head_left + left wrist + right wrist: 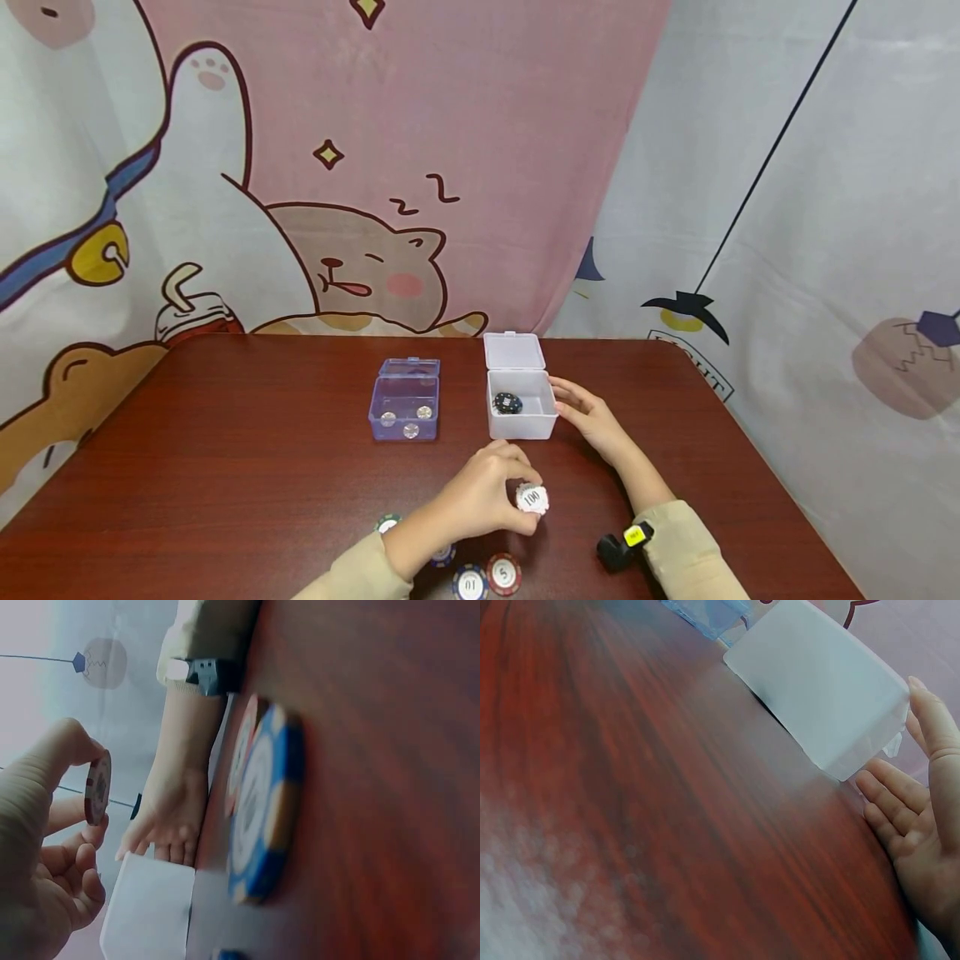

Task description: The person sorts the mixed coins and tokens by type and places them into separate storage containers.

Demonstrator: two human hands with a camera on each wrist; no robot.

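My left hand (483, 492) pinches a white poker chip (532, 498) marked 100 between thumb and fingers, above the table in front of the white box. The same chip (98, 787) appears edge-on in the left wrist view. My right hand (592, 423) touches the right side of the white plastic box (522, 427), its fingers loosely extended and holding nothing. That box has its lid up, and a black poker chip (507, 403) lies inside. In the right wrist view, the thumb meets a corner of the box (817, 690), and the other fingers lie beside it.
A translucent blue box (403, 433), lid up, stands to the left with three shiny clear pieces inside. Near the front edge lie a red chip (504, 574), a blue chip (470, 583), another blue chip (442, 556) and a green chip (388, 522), some partly hidden by the left arm.
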